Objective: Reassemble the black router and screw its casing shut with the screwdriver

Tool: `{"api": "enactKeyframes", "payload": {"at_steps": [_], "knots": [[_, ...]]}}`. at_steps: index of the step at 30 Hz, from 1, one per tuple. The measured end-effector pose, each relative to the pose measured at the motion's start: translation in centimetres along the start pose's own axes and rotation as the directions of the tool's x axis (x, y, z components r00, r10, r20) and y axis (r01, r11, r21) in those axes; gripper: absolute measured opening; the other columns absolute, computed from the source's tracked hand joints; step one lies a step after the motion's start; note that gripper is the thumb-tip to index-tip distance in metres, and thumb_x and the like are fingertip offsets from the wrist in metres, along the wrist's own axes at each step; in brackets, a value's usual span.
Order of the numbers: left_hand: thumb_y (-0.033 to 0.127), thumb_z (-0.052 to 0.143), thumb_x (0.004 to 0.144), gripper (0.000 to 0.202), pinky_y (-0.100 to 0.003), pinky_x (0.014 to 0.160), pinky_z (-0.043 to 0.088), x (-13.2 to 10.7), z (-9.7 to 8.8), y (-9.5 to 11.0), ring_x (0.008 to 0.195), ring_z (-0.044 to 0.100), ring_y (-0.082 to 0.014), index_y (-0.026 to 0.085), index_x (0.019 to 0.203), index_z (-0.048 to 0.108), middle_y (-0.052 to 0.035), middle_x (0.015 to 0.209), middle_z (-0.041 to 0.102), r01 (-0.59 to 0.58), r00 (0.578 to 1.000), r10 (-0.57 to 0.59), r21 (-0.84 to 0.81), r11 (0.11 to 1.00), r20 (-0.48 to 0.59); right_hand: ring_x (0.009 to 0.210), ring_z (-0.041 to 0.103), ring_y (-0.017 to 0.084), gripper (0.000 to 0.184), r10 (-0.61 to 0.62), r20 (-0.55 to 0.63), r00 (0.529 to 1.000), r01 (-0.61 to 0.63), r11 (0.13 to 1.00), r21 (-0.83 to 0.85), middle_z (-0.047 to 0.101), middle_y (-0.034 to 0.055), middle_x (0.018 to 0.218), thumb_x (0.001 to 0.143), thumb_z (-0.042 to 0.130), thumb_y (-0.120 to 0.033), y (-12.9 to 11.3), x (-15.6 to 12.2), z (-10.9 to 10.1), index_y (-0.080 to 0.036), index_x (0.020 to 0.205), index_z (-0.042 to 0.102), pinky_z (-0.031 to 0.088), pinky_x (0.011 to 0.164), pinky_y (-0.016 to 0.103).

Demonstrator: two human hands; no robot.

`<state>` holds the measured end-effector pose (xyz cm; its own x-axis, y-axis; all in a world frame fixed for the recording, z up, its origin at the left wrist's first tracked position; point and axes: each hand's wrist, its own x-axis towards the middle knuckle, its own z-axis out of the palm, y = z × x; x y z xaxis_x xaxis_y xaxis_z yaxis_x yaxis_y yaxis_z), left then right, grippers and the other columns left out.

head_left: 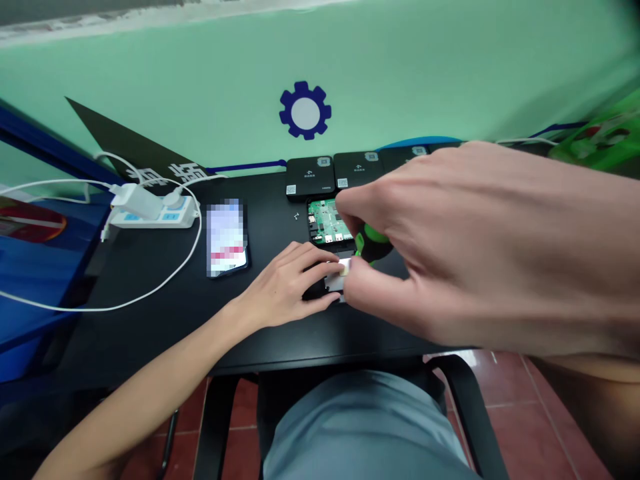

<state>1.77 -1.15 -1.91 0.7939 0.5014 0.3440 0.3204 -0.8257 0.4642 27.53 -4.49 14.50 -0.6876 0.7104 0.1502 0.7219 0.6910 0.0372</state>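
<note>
My right hand looms large and close to the camera, its fingers closed round the green-and-black handle of a screwdriver. The tool's tip is hidden by the hand. My left hand lies on the black table and grips a small flat silver-and-white part, with the thumb along its near edge and the fingers on its top. Just behind that part sits a green circuit board in a black case, partly covered by my right hand. A few tiny screws lie to the board's left.
Several flat black boxes line the table's back edge against the green wall. A phone lies left of my left hand. Farther left, a white power strip holds a charger, with a white cable looping over the table.
</note>
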Motion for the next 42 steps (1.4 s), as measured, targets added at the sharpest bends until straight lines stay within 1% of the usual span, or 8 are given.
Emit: {"api": "enactKeyframes", "payload": {"at_steps": [3, 6, 10, 17, 24, 31, 37, 42], "knots": [[0.031, 0.068, 0.106, 0.027, -0.047, 0.09, 0.057, -0.1, 0.1, -0.1, 0.107, 0.073, -0.0298, 0.02, 0.131, 0.067, -0.0126, 0.123, 0.076, -0.09, 0.994, 0.093, 0.046, 0.995, -0.059, 0.058, 0.041, 0.018, 0.037, -0.063, 0.006, 0.998, 0.063, 0.998, 0.025, 0.06, -0.001, 0.072, 0.109, 0.048, -0.046, 0.6, -0.6, 0.0, -0.028, 0.08, 0.06, 0.03, 0.061, 0.042], [0.031, 0.074, 0.102, 0.033, -0.048, 0.095, 0.058, -0.3, 0.4, -0.4, 0.112, 0.072, -0.0312, 0.019, 0.131, 0.066, -0.0143, 0.125, 0.075, -0.125, 0.989, 0.131, 0.092, 0.988, -0.072, 0.089, 0.06, 0.023, 0.037, -0.136, 0.008, 0.991, 0.135, 0.989, 0.054, 0.071, 0.0006, 0.114, 0.114, 0.04, -0.054, 1.6, -1.1, 0.2, -0.032, 0.112, 0.07, 0.04, 0.072, 0.041], [0.031, 0.077, 0.1, 0.033, -0.05, 0.101, 0.058, -0.4, 0.4, -0.4, 0.114, 0.072, -0.0312, 0.02, 0.13, 0.068, -0.0126, 0.122, 0.076, -0.107, 0.992, 0.114, 0.127, 0.986, -0.049, 0.069, 0.049, 0.02, 0.019, -0.12, 0.055, 0.991, 0.117, 0.992, 0.051, 0.066, -0.0026, 0.09, 0.109, 0.054, -0.046, 2.3, -0.9, 0.6, -0.032, 0.1, 0.063, 0.031, 0.066, 0.04], [0.031, 0.074, 0.102, 0.035, -0.046, 0.091, 0.057, -0.3, 0.3, -0.3, 0.109, 0.072, -0.0301, 0.019, 0.133, 0.063, -0.014, 0.124, 0.075, -0.127, 0.99, 0.133, 0.122, 0.984, -0.044, 0.055, 0.032, 0.019, 0.035, -0.026, -0.036, 0.999, 0.025, 0.999, -0.034, 0.045, -0.0034, 0.066, 0.107, 0.049, -0.051, 0.9, -0.5, 0.7, -0.028, 0.081, 0.043, 0.021, 0.061, 0.042], [0.032, 0.073, 0.103, 0.029, -0.044, 0.092, 0.055, -0.1, 0.0, 0.0, 0.108, 0.071, -0.0282, 0.019, 0.129, 0.068, -0.0138, 0.123, 0.075, -0.094, 0.995, 0.096, 0.11, 0.989, -0.008, 0.056, 0.04, 0.018, 0.029, -0.002, -0.005, 1.0, 0.003, 0.999, 0.034, 0.054, -0.0027, 0.069, 0.098, 0.063, -0.05, 2.3, -0.9, 1.0, -0.029, 0.082, 0.052, 0.025, 0.064, 0.041], [0.031, 0.075, 0.102, 0.037, -0.045, 0.098, 0.054, -0.4, 0.1, -0.3, 0.114, 0.072, -0.0287, 0.021, 0.137, 0.066, -0.0129, 0.13, 0.076, -0.076, 0.997, 0.075, 0.085, 0.993, 0.02, 0.047, 0.024, 0.017, 0.045, 0.082, -0.037, 0.996, -0.085, 0.992, -0.096, 0.042, -0.0018, 0.053, 0.102, 0.058, -0.052, 1.8, 0.0, 0.6, -0.028, 0.07, 0.039, 0.013, 0.059, 0.041], [0.032, 0.07, 0.104, 0.039, -0.045, 0.092, 0.056, -0.4, 0.1, -0.4, 0.11, 0.073, -0.0302, 0.021, 0.14, 0.063, -0.0135, 0.125, 0.075, -0.085, 0.996, 0.088, 0.102, 0.991, -0.028, 0.053, 0.024, 0.018, 0.037, 0.02, -0.065, 0.998, -0.025, 0.997, -0.078, 0.04, -0.002, 0.061, 0.102, 0.053, -0.043, 0.2, -0.6, 0.4, -0.027, 0.074, 0.033, 0.017, 0.059, 0.042], [0.033, 0.073, 0.102, 0.039, -0.045, 0.09, 0.056, -0.3, 0.3, -0.4, 0.106, 0.072, -0.0294, 0.022, 0.138, 0.063, -0.0124, 0.121, 0.076, -0.113, 0.992, 0.118, 0.112, 0.987, -0.039, 0.059, 0.034, 0.02, 0.035, -0.059, -0.046, 0.997, 0.059, 0.998, 0.0, 0.046, -0.0003, 0.07, 0.108, 0.046, -0.041, 1.0, -0.9, 0.3, -0.026, 0.076, 0.045, 0.021, 0.064, 0.043]]}}
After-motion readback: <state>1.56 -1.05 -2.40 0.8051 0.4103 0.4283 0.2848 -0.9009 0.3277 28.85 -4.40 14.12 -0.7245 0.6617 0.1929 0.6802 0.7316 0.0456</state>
